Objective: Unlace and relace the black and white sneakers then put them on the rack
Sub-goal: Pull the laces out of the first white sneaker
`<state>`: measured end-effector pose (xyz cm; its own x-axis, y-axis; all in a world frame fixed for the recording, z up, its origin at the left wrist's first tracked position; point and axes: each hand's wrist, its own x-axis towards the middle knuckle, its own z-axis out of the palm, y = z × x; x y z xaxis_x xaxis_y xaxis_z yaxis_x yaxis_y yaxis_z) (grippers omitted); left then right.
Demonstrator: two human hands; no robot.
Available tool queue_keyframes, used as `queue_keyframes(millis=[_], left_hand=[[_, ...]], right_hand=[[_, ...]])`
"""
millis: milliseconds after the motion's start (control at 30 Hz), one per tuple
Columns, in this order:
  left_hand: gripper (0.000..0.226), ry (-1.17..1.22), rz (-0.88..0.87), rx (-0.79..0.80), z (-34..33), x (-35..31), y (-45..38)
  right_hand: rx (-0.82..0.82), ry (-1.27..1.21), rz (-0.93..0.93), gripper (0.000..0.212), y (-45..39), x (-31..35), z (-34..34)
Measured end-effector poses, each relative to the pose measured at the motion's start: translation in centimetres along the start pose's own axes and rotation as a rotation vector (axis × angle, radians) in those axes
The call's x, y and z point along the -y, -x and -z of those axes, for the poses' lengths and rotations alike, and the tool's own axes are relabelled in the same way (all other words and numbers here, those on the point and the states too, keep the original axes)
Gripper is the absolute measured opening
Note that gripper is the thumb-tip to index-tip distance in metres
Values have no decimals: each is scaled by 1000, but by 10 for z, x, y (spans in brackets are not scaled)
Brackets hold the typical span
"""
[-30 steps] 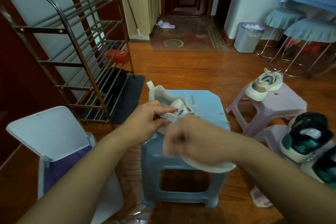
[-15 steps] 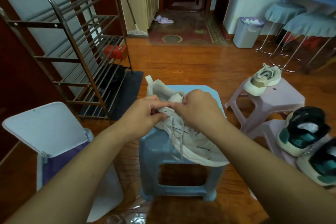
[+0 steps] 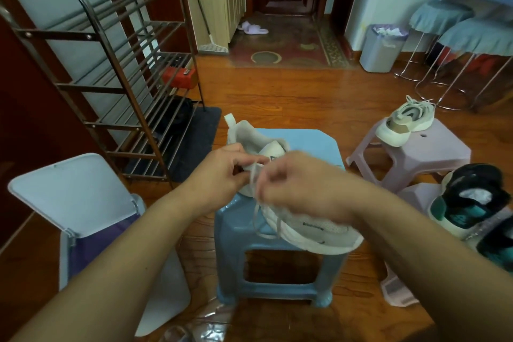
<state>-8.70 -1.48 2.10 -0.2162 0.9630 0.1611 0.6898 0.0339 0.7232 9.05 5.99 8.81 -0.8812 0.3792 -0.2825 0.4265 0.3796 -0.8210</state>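
1. The rack stands at your left against the wall, its metal shelves tilted; a red box sits on a lower shelf.
2. A white bin with its lid raised stands near your left forearm.
3. The blue stool stands straight in front of you on the wood floor, and it carries the shoe you are working on.
4. A pink stool stands to the right, with a cream shoe on its top.
5. Two dark teal shoes lie at the far right, just beside the pink stool.
6. The white sneaker lies on the blue stool, heel away from you and toe jutting past the near edge.
7. Your right hand is over the sneaker's middle, fingers curled; it is blurred, but its grip appears closed on the lace.
8. Your left hand is at the sneaker's tongue, its grip a pinch on the lace near the top eyelets.
9. The lace runs between your two hands and hangs in a loose loop over the stool's front edge.
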Motion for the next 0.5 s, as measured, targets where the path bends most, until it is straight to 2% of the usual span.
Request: queue_keyframes(millis=[67, 100, 133, 167, 233, 300, 367, 433, 500], left_hand=[[37, 29, 26, -5, 0, 0, 0], [38, 38, 35, -4, 1, 0, 0], [38, 40, 37, 1, 2, 0, 1], [38, 37, 37, 8, 3, 0, 2], [38, 37, 33, 7, 4, 2, 3], [38, 48, 29, 4, 3, 3, 4], [38, 43, 24, 10, 2, 3, 3], [37, 40, 22, 9, 3, 4, 3], [36, 43, 23, 9, 4, 5, 2]], right_hand=[[386, 198, 52, 12, 20, 6, -17], [468, 286, 63, 15, 21, 3, -25], [405, 338, 72, 17, 16, -3, -27], [228, 354, 65, 17, 6, -11, -24], [-230, 431, 30, 12, -11, -33, -3], [-553, 561, -1, 11, -19, -51, 25], [-618, 478, -22, 11, -21, -67, 42], [-520, 386, 49, 12, -24, -73, 43], [-468, 454, 183, 13, -26, -75, 37]])
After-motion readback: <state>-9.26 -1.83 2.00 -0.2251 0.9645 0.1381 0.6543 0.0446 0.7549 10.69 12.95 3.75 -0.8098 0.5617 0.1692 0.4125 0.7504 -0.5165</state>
